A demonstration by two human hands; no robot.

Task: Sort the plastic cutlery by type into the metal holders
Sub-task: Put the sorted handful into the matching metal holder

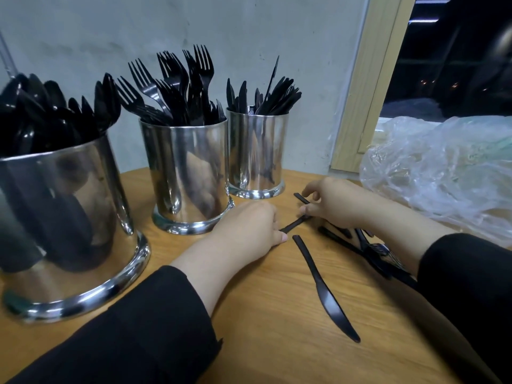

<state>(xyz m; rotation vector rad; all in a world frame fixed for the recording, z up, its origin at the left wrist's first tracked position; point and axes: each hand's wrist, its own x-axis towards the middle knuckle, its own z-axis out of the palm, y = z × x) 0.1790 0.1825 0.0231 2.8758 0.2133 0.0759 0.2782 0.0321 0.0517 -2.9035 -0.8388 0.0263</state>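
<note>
**Light, slick cutlery picked up by the handles**

The loose pieces of black plastic cutlery lay on the wooden table (277, 314) in front of three metal holders; the spoon holder (63, 217) stood at nine o'clock from the hands, the fork holder (188, 173) at eleven, the knife holder (256, 153) at twelve; all three were already well filled. A single knife (324, 286) lay free at five o'clock from the left hand, apart from both hands; a small heap of cutlery (374, 256), with at least one fork in it, sat partly under the right wrist.

These pieces looked very light, thin and glossy, so likely slippery and a little springy rather than fragile; lying flat on the board, they would be hard to lift from above, and the narrow handle end seemed the best place to pinch.

The left hand (249, 231) rested knuckles-up on the table, its fingertips curled and touching the near end of a handle (293, 224); whether it truly gripped that end could not be told. The right hand (335, 206) hovered low at two o'clock from it, thumb and forefinger closed on another thin handle (302, 198); both forearms, in black sleeves, reached forward.
</note>
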